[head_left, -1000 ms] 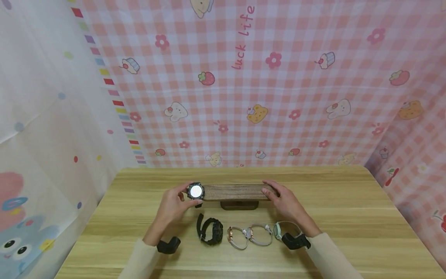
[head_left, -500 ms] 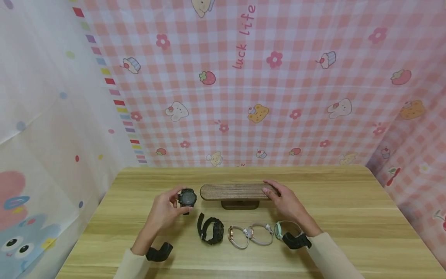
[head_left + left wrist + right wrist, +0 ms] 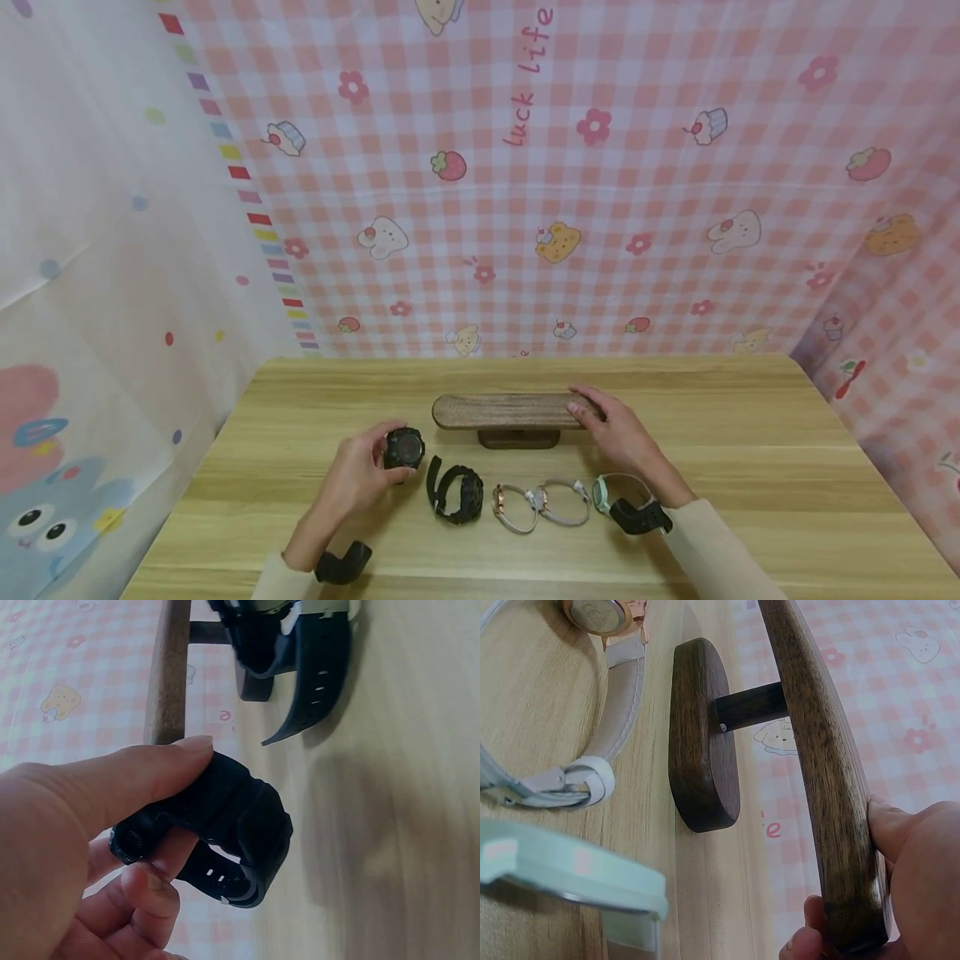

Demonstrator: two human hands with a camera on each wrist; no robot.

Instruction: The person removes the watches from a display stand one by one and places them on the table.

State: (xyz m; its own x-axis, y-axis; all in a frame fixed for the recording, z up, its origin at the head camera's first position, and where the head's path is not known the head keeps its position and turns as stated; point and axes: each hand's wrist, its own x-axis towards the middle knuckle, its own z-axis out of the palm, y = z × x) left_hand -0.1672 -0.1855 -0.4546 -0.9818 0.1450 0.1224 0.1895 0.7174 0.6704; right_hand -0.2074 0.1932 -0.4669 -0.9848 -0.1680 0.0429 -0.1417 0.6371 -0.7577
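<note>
My left hand (image 3: 360, 471) pinches a black digital watch (image 3: 405, 448) between thumb and fingers, left of the wooden stand. In the left wrist view the watch's buckled strap (image 3: 259, 847) hangs in a loop above the wood-grain table. My right hand (image 3: 618, 429) grips the right end of the dark wooden watch stand (image 3: 502, 412). Its bar rests on a short post over an oval base (image 3: 701, 742), and my thumb and fingers wrap the bar's end in the right wrist view.
On the table (image 3: 247, 500), in front of the stand, lie another black watch (image 3: 457, 493), two rose-gold watches with pale straps, a nearer one (image 3: 513, 508) and its neighbour (image 3: 564, 502), and a mint-green watch (image 3: 602, 495). A pink checked cloth (image 3: 495, 200) hangs behind.
The black watch in my left hand has come off the stand's left end, moving left and then down toward the table. My right hand stays on the stand.
</note>
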